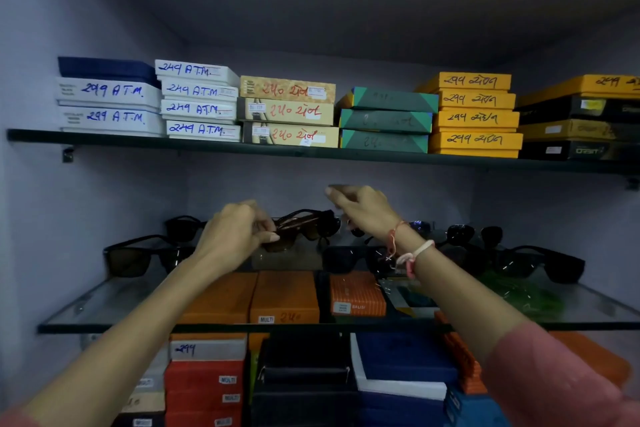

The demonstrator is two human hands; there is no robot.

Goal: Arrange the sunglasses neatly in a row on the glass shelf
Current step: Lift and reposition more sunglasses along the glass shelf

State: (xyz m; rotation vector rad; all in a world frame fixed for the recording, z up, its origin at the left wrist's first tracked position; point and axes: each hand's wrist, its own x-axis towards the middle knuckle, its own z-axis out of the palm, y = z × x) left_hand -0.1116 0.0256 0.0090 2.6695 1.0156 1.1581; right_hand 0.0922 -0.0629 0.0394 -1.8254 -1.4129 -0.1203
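Left hand: the left hand [235, 236] is closed on a brown pair [304, 227] of sunglasses, fingers curled around its left end. The pair is lifted a little above the glass shelf [104, 302].
Right hand: the right hand [363, 210] is just to the right of the held pair, up near its far end. Its fingers are bent. I cannot tell if it pinches the pair or only comes close, because the fingertips are blurry.
Wrist: thread bands [405, 253] go around the right wrist, and a pink sleeve [554, 374] covers the arm lower down.
Other pairs: left of the grip, a dark pair [138, 258] sits on the glass, with another behind it, partly hidden by the left hand. Right of the grip there are more dark pairs [540, 262]. Some sit under the right wrist and are hard to make out.
Hard to see: the far right of the shelf is dim. Something green [519, 291] lies there; I cannot tell what it is.
Top shelf writing: white boxes [201, 107] say "A.T.M." in blue after a number. Yellow boxes [474, 118] have dark handwriting that I cannot read.
Below the glass: an orange box [284, 302] has a "MULTI" label. A striped one [356, 295] to the right reads "BALISI". Red boxes [204, 388] lower down also say "MULTI".
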